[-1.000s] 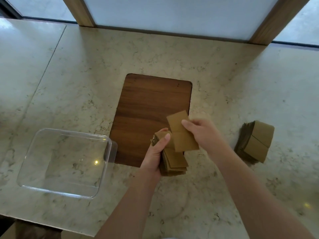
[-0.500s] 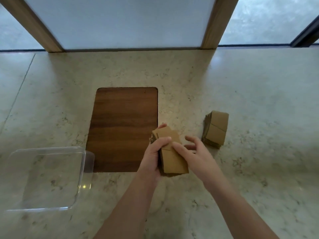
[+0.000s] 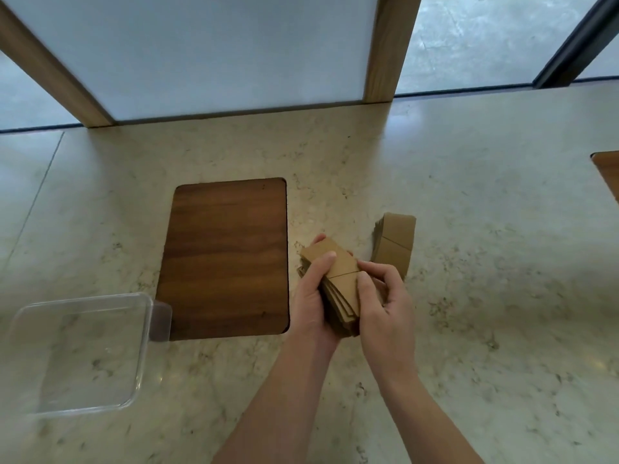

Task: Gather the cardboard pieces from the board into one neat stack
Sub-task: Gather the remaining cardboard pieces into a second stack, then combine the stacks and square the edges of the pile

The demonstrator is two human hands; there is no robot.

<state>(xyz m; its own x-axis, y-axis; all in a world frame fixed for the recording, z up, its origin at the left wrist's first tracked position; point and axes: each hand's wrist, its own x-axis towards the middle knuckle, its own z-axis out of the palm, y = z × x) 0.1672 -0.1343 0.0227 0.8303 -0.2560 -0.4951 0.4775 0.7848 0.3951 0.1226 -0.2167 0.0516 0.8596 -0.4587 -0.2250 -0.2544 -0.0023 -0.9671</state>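
A dark wooden board point(image 3: 224, 256) lies flat on the marble counter with nothing on it. Just right of the board, both hands hold a stack of brown cardboard pieces point(image 3: 336, 272) above the counter. My left hand point(image 3: 313, 296) grips the stack from its left side, thumb across the top piece. My right hand point(image 3: 385, 303) grips the stack's right edge, thumb on top and fingers curled behind. The lower pieces fan out slightly at the near end. A second stack of cardboard pieces point(image 3: 395, 242) rests on the counter just beyond my right hand.
A clear plastic container point(image 3: 80, 349) sits at the near left, touching the board's corner. Another wooden board's edge point(image 3: 608, 172) shows at the far right. Frosted panels with wooden posts point(image 3: 385, 48) close off the back of the counter.
The single piece in my right hand went onto the stack in my left hand. My right hand then closed round the stack's right edge. The view shifted right.
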